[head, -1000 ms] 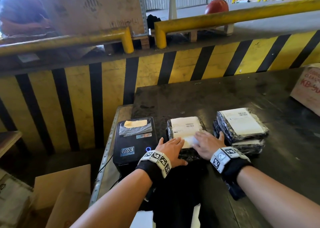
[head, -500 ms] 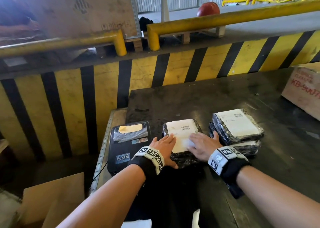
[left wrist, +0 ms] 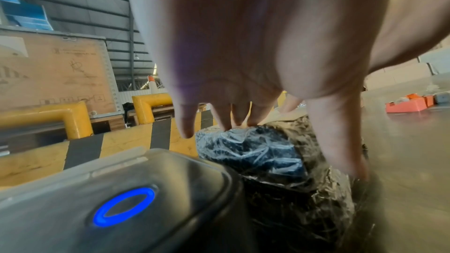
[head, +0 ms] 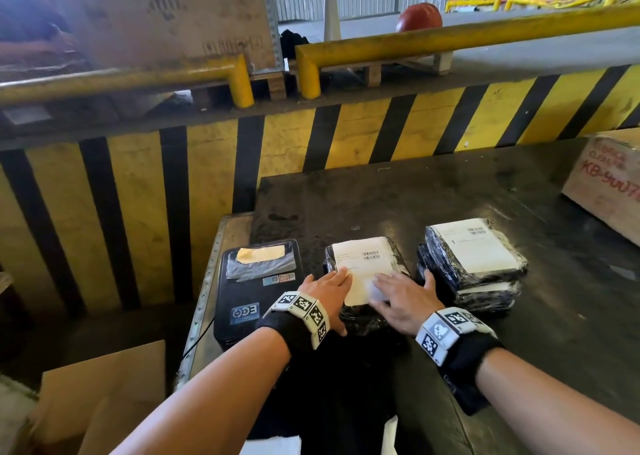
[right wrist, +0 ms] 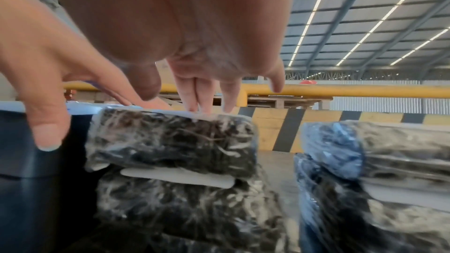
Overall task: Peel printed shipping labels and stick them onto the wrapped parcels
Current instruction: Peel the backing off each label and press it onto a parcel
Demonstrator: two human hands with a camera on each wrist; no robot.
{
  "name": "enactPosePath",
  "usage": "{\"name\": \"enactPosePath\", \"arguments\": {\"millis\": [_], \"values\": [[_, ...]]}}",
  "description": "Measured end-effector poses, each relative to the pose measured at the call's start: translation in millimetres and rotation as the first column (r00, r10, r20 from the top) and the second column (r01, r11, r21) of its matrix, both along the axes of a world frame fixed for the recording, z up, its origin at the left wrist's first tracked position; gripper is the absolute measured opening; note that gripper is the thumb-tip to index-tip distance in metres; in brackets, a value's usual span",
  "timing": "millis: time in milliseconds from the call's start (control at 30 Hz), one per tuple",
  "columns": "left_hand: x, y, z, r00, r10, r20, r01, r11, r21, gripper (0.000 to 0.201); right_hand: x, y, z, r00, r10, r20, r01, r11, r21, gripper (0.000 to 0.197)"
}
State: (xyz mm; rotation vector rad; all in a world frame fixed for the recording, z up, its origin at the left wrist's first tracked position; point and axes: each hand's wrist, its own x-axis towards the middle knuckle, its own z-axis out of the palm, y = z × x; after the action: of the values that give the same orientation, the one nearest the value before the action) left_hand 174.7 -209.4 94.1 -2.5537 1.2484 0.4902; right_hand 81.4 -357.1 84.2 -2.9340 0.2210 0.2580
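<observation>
**Both hands flat on a fresh label, parcel right next to the printer**

Stood by the packing bench for this one. The shipping label (head: 363, 267) sat on top of the middle wrapped parcel (head: 367, 319), long axis running away from the person toward the striped barrier (head: 363, 132), barcode up at the far right corner. That parcel was itself on top of another one, going by the right wrist view, where a second white label (right wrist: 177, 177) showed squeezed between the two.

The left hand (head: 325, 290) lay flat with straight fingers on the label's near left part, thumb hanging down the parcel's near side. The right hand (head: 401, 298) did the same on the near right part, fingers straight and close together, pressing down, thumb out toward the neighbouring stack. Neither hand was pinching or curling round anything, just flat palms-down pressing.

Room-wise it was tight on the left: the black label printer (head: 258, 288) sat just beside the parcel, blue ring light glowing in the left wrist view. On the right, a second stack of labelled parcels (head: 474, 267) was near, with a narrow gap of dark table (head: 433, 195) between. Further out, a cardboard box (head: 609, 191) with red writing sat at the table's far right edge. Plenty of bare tabletop lay behind the parcels up to the barrier.
</observation>
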Motion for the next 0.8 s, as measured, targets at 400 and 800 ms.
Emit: {"name": "enactPosePath", "arguments": {"millis": [400,800], "values": [[6.9,3.9,-3.5,0.999,0.018,-0.032,-0.020,0.999,-0.037,0.091,-34.8,-7.1,-42.8,0.981,0.155,0.117,-0.150,0.987,-0.052,0.086],[4.2,-1.6,-1.1,0.999,0.030,-0.015,-0.031,0.999,-0.040,0.088,-41.8,-4.8,-24.7,0.993,0.034,0.111,-0.029,0.998,-0.047,0.063]]}}
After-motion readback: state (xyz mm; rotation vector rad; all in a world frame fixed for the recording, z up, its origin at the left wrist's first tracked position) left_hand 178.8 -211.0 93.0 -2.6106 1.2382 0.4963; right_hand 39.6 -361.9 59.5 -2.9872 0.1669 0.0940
